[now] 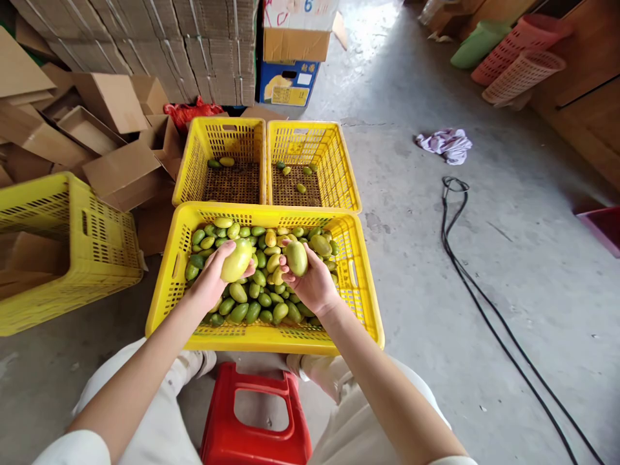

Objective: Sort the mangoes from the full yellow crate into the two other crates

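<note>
My left hand is closed around a yellow-green mango. My right hand grips a second yellow-green mango. Both hands hover over a yellow plastic crate filled with several green and yellow mangoes, right in front of my knees. Behind it stand two more yellow crates side by side: the left crate holds a couple of mangoes, the right crate a few small ones.
A red plastic stool sits between my legs. Another yellow crate stands at the left. Cardboard boxes are piled at the back left. A black cable and a cloth lie on the concrete floor; pink baskets lean at the back right.
</note>
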Available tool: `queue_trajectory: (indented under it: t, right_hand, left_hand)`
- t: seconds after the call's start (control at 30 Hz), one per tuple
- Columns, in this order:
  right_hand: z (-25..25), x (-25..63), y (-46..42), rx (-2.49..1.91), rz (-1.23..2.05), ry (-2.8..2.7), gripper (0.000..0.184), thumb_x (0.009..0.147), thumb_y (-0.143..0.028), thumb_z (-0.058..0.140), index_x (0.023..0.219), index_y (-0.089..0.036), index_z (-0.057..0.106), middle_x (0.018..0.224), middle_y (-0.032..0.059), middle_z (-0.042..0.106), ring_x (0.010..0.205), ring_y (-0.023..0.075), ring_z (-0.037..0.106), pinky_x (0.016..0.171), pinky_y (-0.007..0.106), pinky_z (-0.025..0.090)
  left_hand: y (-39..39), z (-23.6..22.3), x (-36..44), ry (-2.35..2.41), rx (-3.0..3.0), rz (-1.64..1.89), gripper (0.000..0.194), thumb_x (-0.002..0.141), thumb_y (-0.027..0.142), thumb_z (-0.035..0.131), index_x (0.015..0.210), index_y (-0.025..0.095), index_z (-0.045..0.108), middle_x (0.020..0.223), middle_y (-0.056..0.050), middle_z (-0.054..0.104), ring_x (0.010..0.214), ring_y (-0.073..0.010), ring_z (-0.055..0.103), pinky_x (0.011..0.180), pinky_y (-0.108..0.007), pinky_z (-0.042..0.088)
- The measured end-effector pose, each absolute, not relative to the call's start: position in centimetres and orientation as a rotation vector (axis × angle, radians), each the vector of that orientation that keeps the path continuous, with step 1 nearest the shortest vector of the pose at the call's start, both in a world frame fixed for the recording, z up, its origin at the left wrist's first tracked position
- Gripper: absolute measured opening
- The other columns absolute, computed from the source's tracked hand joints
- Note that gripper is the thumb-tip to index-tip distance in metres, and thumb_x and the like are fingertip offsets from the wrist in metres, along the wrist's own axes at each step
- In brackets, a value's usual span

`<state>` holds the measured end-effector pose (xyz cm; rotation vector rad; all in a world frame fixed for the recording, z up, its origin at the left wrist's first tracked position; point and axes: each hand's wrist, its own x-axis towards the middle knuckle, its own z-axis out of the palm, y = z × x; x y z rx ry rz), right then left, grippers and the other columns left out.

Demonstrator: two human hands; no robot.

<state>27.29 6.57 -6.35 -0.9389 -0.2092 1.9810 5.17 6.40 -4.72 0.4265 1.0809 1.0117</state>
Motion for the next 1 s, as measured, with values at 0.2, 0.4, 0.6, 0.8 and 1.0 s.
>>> queue_trajectory:
  t: [0.2,0.4,0.6,0.8,1.0]
  right_hand:
    - [-6.7,27.4,6.7,-0.908,1.972,-0.191,0.024,0.101,-0.045,0.077,0.103,-0.021,0.075,0.085,0.0028,0.074,0.058,0.0116,0.054,0.044,0.02,0.036]
    - [-6.2,27.1,6.5,-0.911,1.91,-0.233,0.031,0.093,-0.05,0.087,0.097,-0.024,0.071,0.079,-0.0008,0.07,0.056,0.0101,0.049,0.046,0.02,0.038]
    - [-6.1,26.9,6.3,-0.93,1.9,-0.278,0.03,0.091,-0.042,0.089,0.084,-0.023,0.066,0.079,0.0004,0.07,0.061,0.0111,0.05,0.049,0.021,0.043]
    - [-5.8,27.0,6.4,-0.926,1.927,-0.269,0.035,0.094,-0.055,0.086,0.09,-0.024,0.071,0.076,0.0021,0.068,0.061,0.0143,0.05,0.047,0.024,0.044]
    - [-5.4,26.8,6.6,-0.906,1.946,-0.278,0.043,0.104,-0.059,0.073,0.089,-0.019,0.075,0.081,0.0033,0.071,0.056,0.0092,0.043,0.045,0.02,0.037]
  left_hand:
    - [6.6,-4.5,4.9,1.072,0.358,0.983,0.026,0.098,0.041,0.072,0.093,0.017,0.08,0.074,-0.01,0.078,0.055,-0.0196,0.068,0.059,-0.03,0.064]
    - [6.6,-5.0,4.7,1.096,0.344,0.98,0.032,0.1,0.043,0.071,0.091,0.015,0.081,0.072,-0.01,0.076,0.058,-0.023,0.074,0.064,-0.035,0.069]
    - [6.8,-6.1,4.2,1.027,0.283,0.959,0.03,0.104,0.038,0.069,0.109,0.012,0.084,0.088,-0.013,0.083,0.079,-0.025,0.081,0.084,-0.039,0.071]
    - [7.1,-6.2,4.1,1.061,0.172,0.926,0.033,0.104,0.037,0.064,0.105,0.011,0.084,0.087,-0.016,0.083,0.071,-0.0245,0.078,0.069,-0.033,0.067]
    - [6.8,-5.9,4.8,1.153,0.231,0.929,0.033,0.105,0.049,0.069,0.096,0.019,0.079,0.086,-0.011,0.081,0.071,-0.0242,0.079,0.058,-0.031,0.065]
